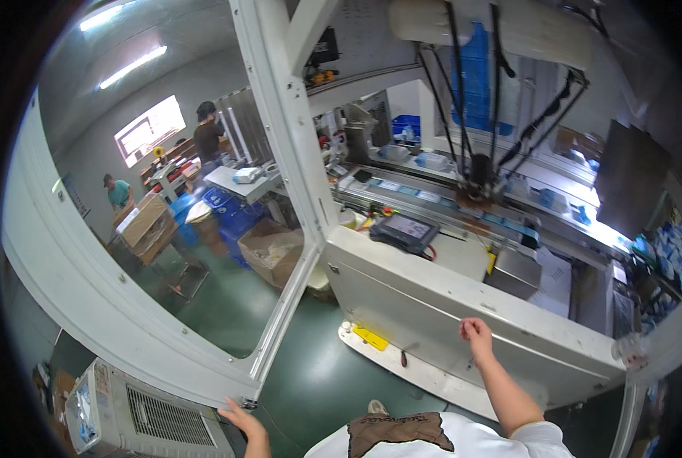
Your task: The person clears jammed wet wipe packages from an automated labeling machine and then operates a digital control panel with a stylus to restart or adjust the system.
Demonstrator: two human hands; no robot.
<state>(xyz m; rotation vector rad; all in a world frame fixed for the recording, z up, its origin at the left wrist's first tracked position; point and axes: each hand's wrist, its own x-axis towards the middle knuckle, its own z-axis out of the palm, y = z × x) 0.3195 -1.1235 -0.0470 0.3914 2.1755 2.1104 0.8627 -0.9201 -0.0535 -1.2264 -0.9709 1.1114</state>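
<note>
My left hand [239, 417] is at the lower corner of a white-framed clear door [274, 336], its fingers stretched out against or just beside the frame's bottom edge. Whether the fingertips touch the frame, I cannot tell. The door stands swung out to the left of a white machine. My right hand [474, 333] hovers in front of the machine's white lower panel [402, 298], fingers curled in, with nothing visible in them. Behind the panel's top edge lies a dark handheld control pendant [404, 231] with a screen, beside a metal box [514, 269].
Black rods of a delta robot [478, 172] hang above a conveyor [425, 200] carrying blue-and-white packs. A screwdriver [403, 359] and yellow plate [371, 338] lie on the white base ledge. An air-cooler-like grey unit [154, 412] stands lower left. Two people work beyond the door.
</note>
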